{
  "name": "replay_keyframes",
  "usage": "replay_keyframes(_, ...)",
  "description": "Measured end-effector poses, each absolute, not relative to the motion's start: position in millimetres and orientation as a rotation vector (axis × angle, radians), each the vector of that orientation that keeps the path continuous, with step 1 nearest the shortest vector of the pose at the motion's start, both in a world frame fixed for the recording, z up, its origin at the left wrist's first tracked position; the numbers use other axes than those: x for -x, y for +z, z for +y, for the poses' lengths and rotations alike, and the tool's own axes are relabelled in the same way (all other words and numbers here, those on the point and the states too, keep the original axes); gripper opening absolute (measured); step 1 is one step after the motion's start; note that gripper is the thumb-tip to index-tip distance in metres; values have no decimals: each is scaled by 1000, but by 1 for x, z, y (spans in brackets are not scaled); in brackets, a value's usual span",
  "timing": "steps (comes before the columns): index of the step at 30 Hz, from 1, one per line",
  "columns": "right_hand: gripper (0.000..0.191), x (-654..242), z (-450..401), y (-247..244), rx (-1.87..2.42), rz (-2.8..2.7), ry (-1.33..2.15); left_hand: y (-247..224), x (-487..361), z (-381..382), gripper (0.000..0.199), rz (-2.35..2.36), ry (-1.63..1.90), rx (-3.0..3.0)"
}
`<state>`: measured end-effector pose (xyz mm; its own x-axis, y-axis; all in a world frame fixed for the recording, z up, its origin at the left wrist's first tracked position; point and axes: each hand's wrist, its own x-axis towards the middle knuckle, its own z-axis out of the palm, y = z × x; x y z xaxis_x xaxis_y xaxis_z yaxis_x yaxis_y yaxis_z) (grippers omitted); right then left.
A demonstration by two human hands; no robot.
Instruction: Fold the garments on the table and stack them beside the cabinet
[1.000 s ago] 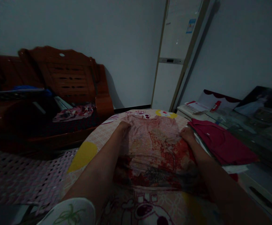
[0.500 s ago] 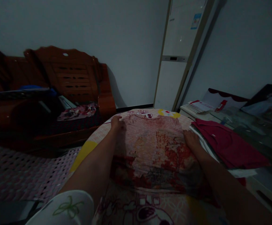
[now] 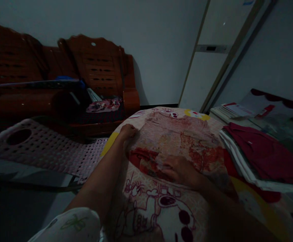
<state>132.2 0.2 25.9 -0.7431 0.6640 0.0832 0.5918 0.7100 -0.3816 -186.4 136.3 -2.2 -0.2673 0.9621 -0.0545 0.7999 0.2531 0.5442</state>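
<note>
A pink patterned shirt (image 3: 171,134) with red and brown print lies spread on the cloth-covered table (image 3: 141,195). At its left edge, my left hand (image 3: 129,130) has its fingers curled in on the fabric; the fingertips are partly hidden. My right hand (image 3: 180,169) rests on the lower middle of the shirt near the hem, fingers stretched out over the cloth. Rumpled folds show at the shirt's lower left, beside the right fingertips.
Folded clothes with a dark red garment (image 3: 259,151) on top lie at the right. Behind them stands a cabinet with papers (image 3: 237,110). A woven pink chair (image 3: 60,144) is at the left, a wooden sofa (image 3: 98,70) behind it. A tall white unit (image 3: 207,74) stands at the back.
My right hand has moved from the shirt's right edge leftward and nearer, onto the lower middle. The left hand stays by the left edge. The view has shifted left and down.
</note>
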Motion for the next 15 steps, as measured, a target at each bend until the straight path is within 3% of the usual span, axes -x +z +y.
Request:
replay_keyframes(3,27,-104,-28,5,893,-2738,416,4,190,118,34,2096,429,-1691)
replay_keyframes(6,14,-91,-30,-12,989,-2636,350,9,193,102,40,1976,304,-1698)
replay_keyframes(8,12,-90,-20,-18,1051,-2454,539,13,194,93,37,1946,329,-1719)
replay_keyframes(12,10,-99,4,-21,1295,-1840,1082,29,181,74,21,1921,717,-1782)
replay_keyframes(15,15,-106,9,-20,1347,-1500,1302,44,158,52,24,1539,602,-1791)
